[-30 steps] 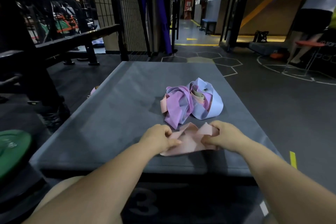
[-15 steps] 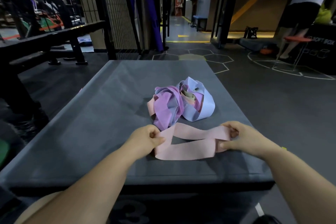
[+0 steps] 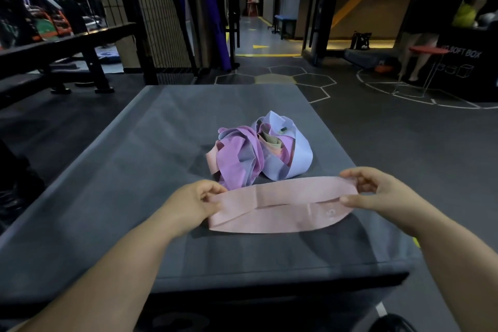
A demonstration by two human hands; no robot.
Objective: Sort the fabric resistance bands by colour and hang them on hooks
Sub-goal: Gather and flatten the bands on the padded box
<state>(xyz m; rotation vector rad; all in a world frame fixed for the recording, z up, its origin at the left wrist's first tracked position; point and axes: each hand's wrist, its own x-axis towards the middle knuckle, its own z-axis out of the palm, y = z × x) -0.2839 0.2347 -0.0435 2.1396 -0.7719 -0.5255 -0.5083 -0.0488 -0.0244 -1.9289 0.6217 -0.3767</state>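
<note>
- Step in hand: sorting. One pink band [image 3: 280, 206] is separated from the rest and held out flat for identification by colour.
- My left hand [image 3: 196, 201] has its fingers curled and pinches the band's left end between thumb and fingers.
- My right hand [image 3: 377, 194] pinches the right end, thumb below and fingers above, the fingers only partly curled.
- Location of the pink band: stretched sideways between both hands over the grey box top [image 3: 121, 183], near its front edge and toward the right side. Its lower fold appears to rest on the surface.
- The heap [image 3: 239, 162] of unsorted bands lies just behind it, about mid-way back and right of centre — purple, pink and pale blue strips tangled together.
- Containers: none seen. The nearest thing to one is the pale blue band [image 3: 303, 156], whose standing loop cups a beige band [image 3: 272, 140] and some pink fabric.
- Hooks: not in view, so no band is confirmed hung and the task looks to be at an early stage.
- Next move, in my judgement: carry this band to a hook for pink or lay it aside as the first of its group — then pick the tangle apart one strip at a time.
</note>
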